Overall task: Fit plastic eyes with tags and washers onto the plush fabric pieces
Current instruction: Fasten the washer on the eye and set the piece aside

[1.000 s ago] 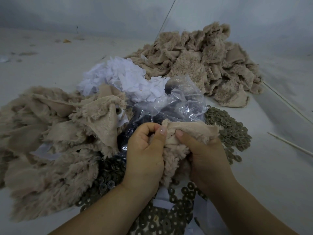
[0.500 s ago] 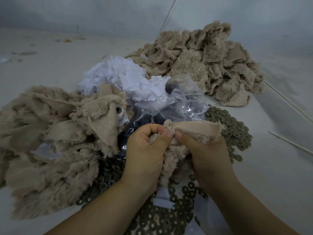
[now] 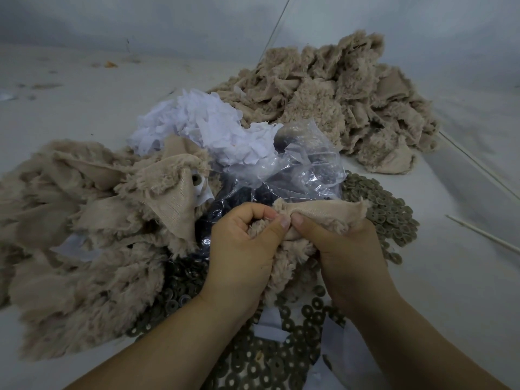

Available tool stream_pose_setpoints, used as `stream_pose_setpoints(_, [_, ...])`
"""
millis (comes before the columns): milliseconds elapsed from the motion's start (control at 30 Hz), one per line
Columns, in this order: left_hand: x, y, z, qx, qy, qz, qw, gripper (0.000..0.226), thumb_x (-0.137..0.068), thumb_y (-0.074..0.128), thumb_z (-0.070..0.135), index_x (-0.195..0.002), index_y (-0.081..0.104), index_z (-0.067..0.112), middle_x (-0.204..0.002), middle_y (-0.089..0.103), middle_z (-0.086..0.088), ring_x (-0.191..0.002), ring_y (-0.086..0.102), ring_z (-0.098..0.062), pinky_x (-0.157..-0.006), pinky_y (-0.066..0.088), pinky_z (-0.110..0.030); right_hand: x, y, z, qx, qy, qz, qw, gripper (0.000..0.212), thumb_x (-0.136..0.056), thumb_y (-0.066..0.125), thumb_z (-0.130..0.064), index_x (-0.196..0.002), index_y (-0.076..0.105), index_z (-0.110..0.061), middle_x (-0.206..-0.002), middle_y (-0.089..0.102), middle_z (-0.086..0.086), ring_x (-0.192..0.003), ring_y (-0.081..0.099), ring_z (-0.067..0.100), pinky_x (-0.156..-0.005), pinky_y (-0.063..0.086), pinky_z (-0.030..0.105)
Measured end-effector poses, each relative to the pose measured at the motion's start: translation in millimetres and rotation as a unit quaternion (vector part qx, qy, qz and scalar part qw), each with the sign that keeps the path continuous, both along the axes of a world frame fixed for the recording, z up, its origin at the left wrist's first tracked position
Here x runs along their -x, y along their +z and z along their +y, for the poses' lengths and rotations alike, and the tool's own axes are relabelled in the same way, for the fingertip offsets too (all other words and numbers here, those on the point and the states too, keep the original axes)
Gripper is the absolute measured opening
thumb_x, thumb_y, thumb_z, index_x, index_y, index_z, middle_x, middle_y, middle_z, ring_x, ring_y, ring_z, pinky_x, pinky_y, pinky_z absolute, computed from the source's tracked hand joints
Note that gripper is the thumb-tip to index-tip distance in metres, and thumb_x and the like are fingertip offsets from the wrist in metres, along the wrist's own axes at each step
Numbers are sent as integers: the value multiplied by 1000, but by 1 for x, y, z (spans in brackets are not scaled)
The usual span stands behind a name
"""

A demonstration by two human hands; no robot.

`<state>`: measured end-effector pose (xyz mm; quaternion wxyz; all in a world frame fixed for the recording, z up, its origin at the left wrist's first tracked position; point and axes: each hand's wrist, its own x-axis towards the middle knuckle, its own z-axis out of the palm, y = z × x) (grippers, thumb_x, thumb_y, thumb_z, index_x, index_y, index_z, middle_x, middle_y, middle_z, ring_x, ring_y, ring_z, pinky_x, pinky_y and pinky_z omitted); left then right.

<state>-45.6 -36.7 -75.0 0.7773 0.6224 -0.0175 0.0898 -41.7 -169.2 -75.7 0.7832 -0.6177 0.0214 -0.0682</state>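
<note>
Both hands hold one beige plush fabric piece (image 3: 323, 211) in the lower middle of the view. My left hand (image 3: 242, 249) grips its furry left side, fingers curled. My right hand (image 3: 343, 249) pinches its smooth backing, thumb tip against the left thumb. A clear plastic bag of dark plastic eyes (image 3: 295, 175) lies just behind the hands. Grey-green washers (image 3: 385, 209) spread right of the bag and under my wrists. White tags (image 3: 202, 128) are heaped behind the bag. No eye shows on the held piece.
A pile of beige plush pieces (image 3: 337, 99) sits at the back right. Another plush pile (image 3: 84, 220) fills the left; one piece there shows a fitted washer (image 3: 195, 179). Thin white sticks (image 3: 484, 235) lie on the right of the pale table.
My thumbs have drawn closer together on the plush piece, and its right flap has spread a little wider. The piles have not moved.
</note>
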Motion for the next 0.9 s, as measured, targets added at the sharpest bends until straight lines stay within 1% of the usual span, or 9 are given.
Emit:
stream_pose_setpoints(67, [0,0,0,17,-12,13,1000,6,-76,74,21,-70,72,22,-82,73,-17,-79,70,-33,-81,58,-53,0,0,2,-5,-11,-1,1000,20,-78,79,-8,-93,75,3,-92,76,21,-89,74,37,-84,59,54])
stream_pose_setpoints(167, [0,0,0,6,-10,3,1000,7,-76,71,23,-69,70,21,-80,72,-17,-76,68,-31,-78,58,-52,0,-2,2,-14,-19,-4,1000,19,-79,77,-6,-94,74,5,-92,75,22,-88,74,37,-82,59,54])
stream_pose_setpoints(300, [-2,-1,-1,-65,38,-50,996,10,-79,68,21,-70,66,16,-73,68,-7,-70,64,-20,-70,58,-42,1,-3,4,-9,-23,-6,1000,16,-81,76,-3,-95,75,4,-92,76,20,-88,74,36,-83,59,55])
stream_pose_setpoints(433, [-3,-3,-2,-79,54,-66,993,13,-83,68,13,-71,64,12,-69,66,-1,-65,61,-11,-63,53,-31,1,-4,8,-14,-47,-11,999,14,-82,74,0,-96,74,3,-93,76,20,-89,74,36,-84,58,56])
stream_pose_setpoints(467, [-3,-2,-3,-76,52,-63,994,14,-84,68,11,-71,65,13,-69,66,0,-65,61,-10,-64,53,-30,2,-4,9,-23,-44,-10,999,14,-83,74,0,-97,74,3,-94,75,21,-89,74,37,-85,58,57])
stream_pose_setpoints(600, [-2,0,1,11,-5,-22,1000,16,-85,67,12,-71,70,17,-75,70,-10,-70,66,-20,-66,57,-35,1,-3,10,-91,8,14,996,20,-84,70,-4,-103,71,4,-102,73,26,-98,71,42,-90,54,60])
stream_pose_setpoints(700, [-2,0,3,51,-24,8,998,19,-91,65,5,-76,72,14,-80,72,-17,-73,68,-25,-67,57,-35,-1,-5,7,-63,16,15,998,15,-86,71,-7,-101,74,-3,-104,73,23,-100,70,41,-92,53,61])
stream_pose_setpoints(800, [-2,1,2,42,-17,4,999,13,-88,67,9,-77,72,14,-82,73,-17,-76,69,-26,-70,58,-38,-1,-5,5,-36,6,13,999,16,-85,74,-10,-99,76,-3,-101,74,21,-98,72,38,-91,54,58])
stream_pose_setpoints(900, [-2,1,1,32,-11,5,999,13,-87,69,12,-75,72,17,-83,72,-17,-77,69,-27,-73,57,-40,0,-4,4,5,-21,3,1000,12,-83,77,-12,-95,77,-7,-95,77,14,-92,74,31,-85,59,52])
